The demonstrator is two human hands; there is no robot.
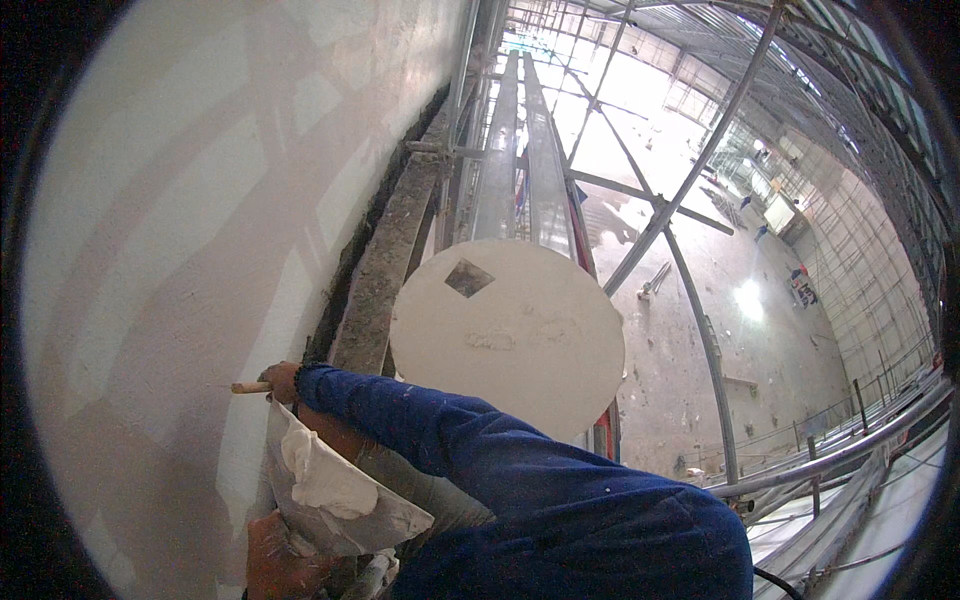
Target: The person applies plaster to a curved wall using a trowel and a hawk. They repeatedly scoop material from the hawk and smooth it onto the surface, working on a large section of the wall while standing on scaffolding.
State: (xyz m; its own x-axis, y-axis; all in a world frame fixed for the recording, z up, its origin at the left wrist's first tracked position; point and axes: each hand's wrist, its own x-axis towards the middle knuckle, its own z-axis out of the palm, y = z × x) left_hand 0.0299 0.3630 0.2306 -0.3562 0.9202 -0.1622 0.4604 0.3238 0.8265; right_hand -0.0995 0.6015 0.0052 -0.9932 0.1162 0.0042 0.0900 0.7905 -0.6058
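Note:
My right arm [450,430], in a blue sleeve, reaches across to the pale plastered wall [200,300] on the left. At its end my right hand [284,382] is closed round a wooden handle [250,387]; the rest of that tool is hidden. Below it, a grey metal sheet [370,520] with a slanting edge carries a thick heap of white plaster [325,475]. My left hand [280,560] is bent against the sheet's lower side, close to the wall, and appears to grip it. Its fingers are partly hidden.
A large off-white round disc [510,340] with a dark diamond-shaped patch lies ahead. Beyond it run two long metal planks [545,150]. A rough ledge [385,260] follows the wall. Scaffold poles [690,160] cross on the right, above a floor [680,380] far below.

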